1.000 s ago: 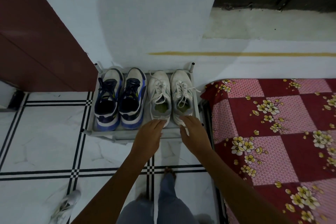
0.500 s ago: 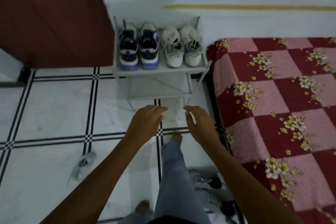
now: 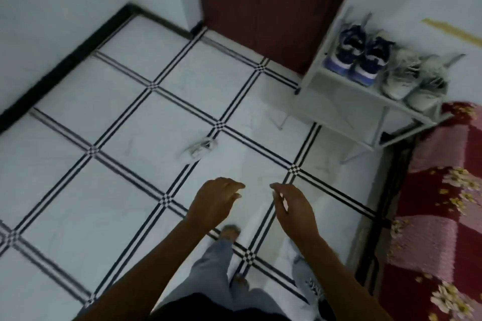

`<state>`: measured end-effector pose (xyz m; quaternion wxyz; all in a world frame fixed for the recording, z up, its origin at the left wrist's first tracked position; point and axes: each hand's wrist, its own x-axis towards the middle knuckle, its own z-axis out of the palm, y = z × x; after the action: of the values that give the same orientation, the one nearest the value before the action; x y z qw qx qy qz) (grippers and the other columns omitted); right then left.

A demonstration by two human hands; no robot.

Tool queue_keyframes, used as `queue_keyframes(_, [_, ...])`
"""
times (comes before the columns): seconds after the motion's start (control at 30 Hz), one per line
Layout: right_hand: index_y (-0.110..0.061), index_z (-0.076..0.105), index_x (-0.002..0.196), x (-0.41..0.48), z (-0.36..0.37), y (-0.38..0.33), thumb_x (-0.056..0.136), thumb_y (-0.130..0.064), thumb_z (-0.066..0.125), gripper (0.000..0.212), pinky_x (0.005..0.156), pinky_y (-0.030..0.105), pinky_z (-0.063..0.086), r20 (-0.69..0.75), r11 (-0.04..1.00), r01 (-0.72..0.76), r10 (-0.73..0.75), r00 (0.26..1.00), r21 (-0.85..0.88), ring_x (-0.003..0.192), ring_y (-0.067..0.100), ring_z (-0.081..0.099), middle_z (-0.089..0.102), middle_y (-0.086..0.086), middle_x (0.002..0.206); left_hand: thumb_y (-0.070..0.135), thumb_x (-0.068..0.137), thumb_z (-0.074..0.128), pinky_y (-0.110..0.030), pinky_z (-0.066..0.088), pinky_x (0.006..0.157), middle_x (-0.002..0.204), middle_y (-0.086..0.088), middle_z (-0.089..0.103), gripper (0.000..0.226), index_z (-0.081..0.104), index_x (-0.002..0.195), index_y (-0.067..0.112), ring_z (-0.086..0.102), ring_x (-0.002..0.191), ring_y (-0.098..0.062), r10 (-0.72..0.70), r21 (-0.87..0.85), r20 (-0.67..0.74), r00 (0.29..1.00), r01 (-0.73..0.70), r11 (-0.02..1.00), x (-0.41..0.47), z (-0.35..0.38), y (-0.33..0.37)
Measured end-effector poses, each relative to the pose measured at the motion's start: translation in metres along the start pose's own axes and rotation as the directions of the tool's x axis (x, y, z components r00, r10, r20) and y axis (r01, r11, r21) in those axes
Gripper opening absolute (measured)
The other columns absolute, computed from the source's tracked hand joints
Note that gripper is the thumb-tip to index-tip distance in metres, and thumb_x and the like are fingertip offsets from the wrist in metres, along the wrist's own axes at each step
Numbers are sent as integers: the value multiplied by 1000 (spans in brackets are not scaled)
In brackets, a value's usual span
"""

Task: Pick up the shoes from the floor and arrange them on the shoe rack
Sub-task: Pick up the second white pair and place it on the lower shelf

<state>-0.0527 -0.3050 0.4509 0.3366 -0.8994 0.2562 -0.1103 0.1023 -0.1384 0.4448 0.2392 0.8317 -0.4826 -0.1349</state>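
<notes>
The white shoe rack [image 3: 347, 109] stands against the wall, and its top shelf carries four shoes in a row with heels toward the front edge: a blue-and-white pair [image 3: 358, 56] at the left end and a pale grey-white laced pair [image 3: 414, 79] at the right end, the two pairs just beside each other. A single white shoe [image 3: 199, 150] lies on the tiled floor [image 3: 125, 117], well apart from the rack's front left corner; blur hides its details.

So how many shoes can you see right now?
5, maybe more. Two blue shoes and two white shoes sit on the rack's top shelf. One white shoe lies on the floor. Others may be hidden by the legs.
</notes>
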Motion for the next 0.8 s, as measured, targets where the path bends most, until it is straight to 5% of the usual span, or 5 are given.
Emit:
queue_keyframes(0.27, [-16, 64, 111, -27, 82, -46, 94, -19, 51, 22, 91, 28, 49, 193, 951, 308, -305, 933, 12, 100, 15, 62, 69, 1, 107, 26, 88, 50, -33, 56, 74, 98, -5, 75, 28, 70, 105, 15, 69, 88, -27, -373, 81, -238, 897, 401, 912, -153, -40, -51])
queue_keyframes(0.43, [-18, 63, 112, -47, 123, -86, 95, -18, 49, 22, 89, 18, 43, 351, 941, 336, -331, 876, 47, 102, 10, 59, 67, -3, 108, 16, 88, 56, -38, 56, 69, 98, -7, 73, 22, 67, 107, 13, 67, 87, -30, -511, 47, -310, 802, 550, 834, -228, -53, -69])
queue_keyframes(0.8, [-18, 63, 109, -28, 267, -148, 92, -13, 48, 23, 84, 20, 45, 702, 861, 505, -397, 592, 61, 98, 15, 61, 67, -2, 103, 16, 87, 64, -37, 56, 76, 102, -2, 73, 22, 67, 108, 19, 67, 94, -25, -875, -189, -243, 419, 864, 466, -349, -13, -141])
